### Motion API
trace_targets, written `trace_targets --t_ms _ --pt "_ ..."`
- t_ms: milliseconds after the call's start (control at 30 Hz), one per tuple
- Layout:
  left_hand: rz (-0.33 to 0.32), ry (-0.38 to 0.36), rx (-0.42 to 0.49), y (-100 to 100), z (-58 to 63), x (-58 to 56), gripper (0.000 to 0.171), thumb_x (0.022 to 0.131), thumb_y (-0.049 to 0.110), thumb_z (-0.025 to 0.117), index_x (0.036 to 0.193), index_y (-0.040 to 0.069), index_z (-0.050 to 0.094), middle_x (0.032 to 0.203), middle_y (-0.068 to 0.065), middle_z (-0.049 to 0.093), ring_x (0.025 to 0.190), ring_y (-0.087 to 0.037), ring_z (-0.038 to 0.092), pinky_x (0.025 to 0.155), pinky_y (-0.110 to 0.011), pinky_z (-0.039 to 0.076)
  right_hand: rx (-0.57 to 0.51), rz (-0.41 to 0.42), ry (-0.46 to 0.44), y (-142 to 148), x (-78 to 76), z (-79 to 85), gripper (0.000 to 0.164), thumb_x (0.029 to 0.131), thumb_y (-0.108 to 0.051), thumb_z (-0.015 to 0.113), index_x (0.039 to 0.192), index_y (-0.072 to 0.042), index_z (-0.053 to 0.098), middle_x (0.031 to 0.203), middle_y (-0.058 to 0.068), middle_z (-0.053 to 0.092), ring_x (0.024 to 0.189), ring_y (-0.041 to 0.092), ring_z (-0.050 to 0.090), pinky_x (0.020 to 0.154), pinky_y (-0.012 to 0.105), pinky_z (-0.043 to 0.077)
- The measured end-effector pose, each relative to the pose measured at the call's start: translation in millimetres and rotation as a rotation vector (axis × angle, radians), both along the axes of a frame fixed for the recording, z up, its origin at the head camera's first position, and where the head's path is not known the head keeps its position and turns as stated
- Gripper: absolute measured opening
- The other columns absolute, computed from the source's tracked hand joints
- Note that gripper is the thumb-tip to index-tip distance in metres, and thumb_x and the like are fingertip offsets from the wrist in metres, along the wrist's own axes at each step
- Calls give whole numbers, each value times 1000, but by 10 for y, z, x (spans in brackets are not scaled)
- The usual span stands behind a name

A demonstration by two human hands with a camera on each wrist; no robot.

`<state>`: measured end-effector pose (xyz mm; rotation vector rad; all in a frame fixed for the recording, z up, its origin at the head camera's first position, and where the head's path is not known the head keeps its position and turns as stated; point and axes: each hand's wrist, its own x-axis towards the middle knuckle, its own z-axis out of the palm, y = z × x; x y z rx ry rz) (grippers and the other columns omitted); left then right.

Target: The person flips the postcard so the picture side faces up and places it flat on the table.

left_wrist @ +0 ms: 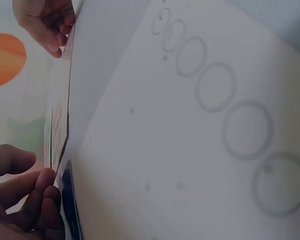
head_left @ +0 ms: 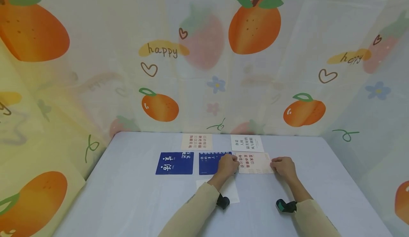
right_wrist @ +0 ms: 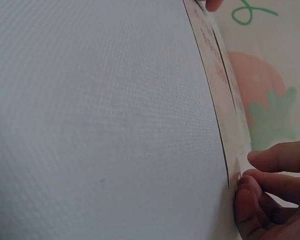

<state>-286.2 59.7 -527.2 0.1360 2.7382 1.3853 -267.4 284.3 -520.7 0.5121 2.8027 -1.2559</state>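
Note:
A cream card with red printed characters (head_left: 254,163) lies flat on the white table, between the two hands. At its left edge the left hand (head_left: 228,165) holds it with curled fingers; in the left wrist view the fingertips (left_wrist: 47,177) meet the card's end. On the opposite edge the right hand (head_left: 284,166) holds the card's right end, its fingertips (right_wrist: 247,187) touching the corner. A dark blue card (head_left: 209,164) lies just left of it, partly covered by the left hand. Beneath the left forearm is a white sheet (head_left: 234,190) with a row of grey rings in the left wrist view.
Another blue card (head_left: 175,163) lies further left. Behind them are a cream card with red and grey characters (head_left: 196,142) and a white card with dark characters (head_left: 247,143). A fruit-printed curtain (head_left: 198,98) hangs behind the table (head_left: 127,194).

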Motion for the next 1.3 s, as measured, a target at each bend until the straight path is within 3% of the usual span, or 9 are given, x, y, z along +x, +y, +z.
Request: trace_targets --t_ms 67,133,267,433,733,900,1300 --pt "-5 1 -13 -13 19 2 22 87 7 64 105 1 74 102 -11 74 73 -12 63 57 -21 48 -7 -7 2 -1 10 7 32 90 -10 56 112 12 64 115 32 63 102 41 61 76 39 55" --pt "-12 -5 -11 -20 40 3 23 87 8 64 108 1 73 107 -11 73 80 -14 64 62 -22 51 -21 -12 10 -4 17 18 35 92 -12 55 115 12 62 117 32 62 102 40 60 74 36 54" --pt "-30 -24 14 -38 96 32 20 89 10 64 104 3 74 101 -9 73 76 -12 61 59 -21 48 -81 -27 27 -30 34 59 39 94 -16 54 121 12 59 111 28 63 89 29 60 64 24 49" --pt "-47 -45 32 -128 195 132 19 89 12 66 104 5 73 94 -6 72 76 -10 61 61 -21 50 -157 -37 24 -84 93 122 41 95 -17 55 125 10 57 100 20 63 78 19 57 61 21 48" --pt "-82 -65 -16 -526 347 312 23 89 17 67 107 4 71 99 -9 73 87 -18 67 74 -30 54 -203 85 17 -279 231 244 39 96 -19 57 124 9 59 106 25 66 78 20 60 65 23 53" --pt "-46 -70 -22 -794 348 406 23 90 17 66 108 4 71 100 -9 73 92 -22 67 80 -36 55 -229 153 4 -468 284 245 35 95 -17 58 119 8 62 100 22 68 75 19 61 64 24 52" --pt "18 -57 -124 -1354 175 688 21 87 14 67 101 -1 73 92 -11 72 82 -21 64 75 -37 55 -281 280 -80 -952 536 78 24 90 -12 63 106 5 69 81 8 69 67 17 60 61 29 53"
